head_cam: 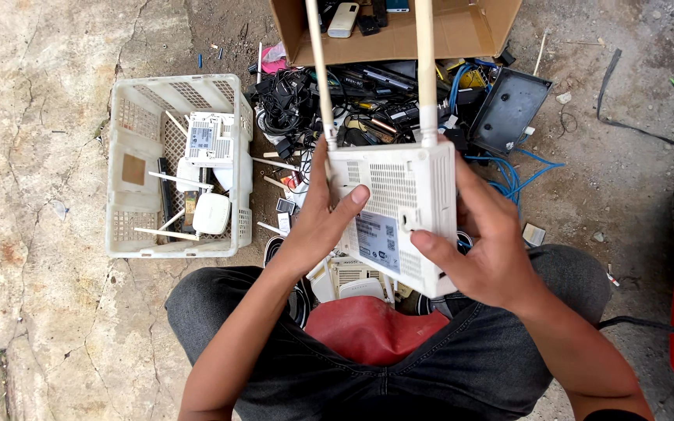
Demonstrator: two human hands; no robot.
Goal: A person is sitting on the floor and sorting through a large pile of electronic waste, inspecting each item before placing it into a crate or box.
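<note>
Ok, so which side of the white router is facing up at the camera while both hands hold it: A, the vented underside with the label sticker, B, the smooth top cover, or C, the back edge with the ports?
A: the white router, held by the left hand and right hand, shows vent grids and a label sticker.

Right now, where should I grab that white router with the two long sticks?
Grip the white router by its flat body, one side edge in each palm, as both hands do. The antennas are thin and jointed, so they make poor handles.
</note>
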